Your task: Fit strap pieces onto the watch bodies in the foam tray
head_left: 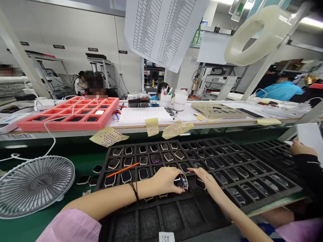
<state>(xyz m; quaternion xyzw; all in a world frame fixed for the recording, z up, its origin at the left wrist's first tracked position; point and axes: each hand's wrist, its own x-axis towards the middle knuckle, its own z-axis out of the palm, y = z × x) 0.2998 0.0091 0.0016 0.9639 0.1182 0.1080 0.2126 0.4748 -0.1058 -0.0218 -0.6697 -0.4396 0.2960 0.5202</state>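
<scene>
My left hand is closed around a smartwatch without a strap, its screen lit with small white writing. A second watch edge shows close against it, so I cannot tell whether there are two. My right hand reaches in from the right with its fingers stretched out to the left, the tips near a watch in the black foam tray. Below those fingers is another dark-screened watch, partly covered by the hand; whether it is gripped cannot be seen. An orange stick lies across the tray's watches.
A second black tray of watches sits to the right, near another person's hand holding paper. At left are a grey fan and several loose watches. A pink foam tray stands on the shelf; a tape roll hangs above.
</scene>
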